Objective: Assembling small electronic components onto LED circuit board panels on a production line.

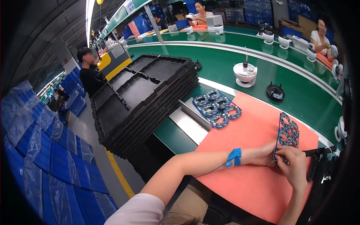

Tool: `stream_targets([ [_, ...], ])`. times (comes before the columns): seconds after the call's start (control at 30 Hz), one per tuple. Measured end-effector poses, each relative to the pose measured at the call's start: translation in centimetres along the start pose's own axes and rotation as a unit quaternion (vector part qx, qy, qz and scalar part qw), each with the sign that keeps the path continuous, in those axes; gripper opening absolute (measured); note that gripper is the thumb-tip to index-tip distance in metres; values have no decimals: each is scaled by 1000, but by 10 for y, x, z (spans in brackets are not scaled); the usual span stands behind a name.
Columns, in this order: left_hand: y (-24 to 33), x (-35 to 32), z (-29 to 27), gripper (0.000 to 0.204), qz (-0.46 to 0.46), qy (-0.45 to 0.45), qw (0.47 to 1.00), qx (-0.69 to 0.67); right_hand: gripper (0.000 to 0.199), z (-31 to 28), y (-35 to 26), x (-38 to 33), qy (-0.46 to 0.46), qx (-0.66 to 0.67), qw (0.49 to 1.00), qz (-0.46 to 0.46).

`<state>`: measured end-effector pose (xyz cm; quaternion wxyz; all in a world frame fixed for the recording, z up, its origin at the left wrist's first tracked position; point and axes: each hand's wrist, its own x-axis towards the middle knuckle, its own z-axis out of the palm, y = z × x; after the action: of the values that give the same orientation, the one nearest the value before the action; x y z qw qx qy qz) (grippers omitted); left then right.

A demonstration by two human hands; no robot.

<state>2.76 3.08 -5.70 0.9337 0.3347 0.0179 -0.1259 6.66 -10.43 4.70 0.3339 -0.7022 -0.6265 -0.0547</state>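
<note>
A blue circuit board panel (288, 131) with several round cut-outs is held up, tilted on edge, over the right part of the salmon-coloured mat (240, 165). My left hand (265, 153) grips its lower left edge, the fingers partly hidden behind the board. Bent fingers of my right hand (292, 160) pinch the board's lower end. A blue wrist strap (234, 157) with a thin cord is round my left forearm. Another blue circuit board panel (217, 108) lies flat at the mat's far left corner.
Stacked black plastic trays (146, 86) stand at the left, beside a metal plate (190, 122). Beyond the mat, a white round device base (245, 75) holding small bottles and a black ring-shaped part (275, 92) sit on the green bench. Several people work farther off; blue crates (48, 150) line the left.
</note>
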Motion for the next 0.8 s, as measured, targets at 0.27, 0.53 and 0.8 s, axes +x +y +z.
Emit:
stream_targets([
  [0.27, -1, 1, -6, 42, -5, -25, 1000, 11, 13, -5, -2, 1, -47, 67, 989, 120],
  [0.53, 9, -10, 22, 38, -5, 48, 999, -22, 11, -10, 3, 5, -46, 69, 996, 17],
  [0.8, 9, -10, 20, 38, -1, 55, 998, -29, 12, -8, 1, 5, -45, 65, 997, 25],
])
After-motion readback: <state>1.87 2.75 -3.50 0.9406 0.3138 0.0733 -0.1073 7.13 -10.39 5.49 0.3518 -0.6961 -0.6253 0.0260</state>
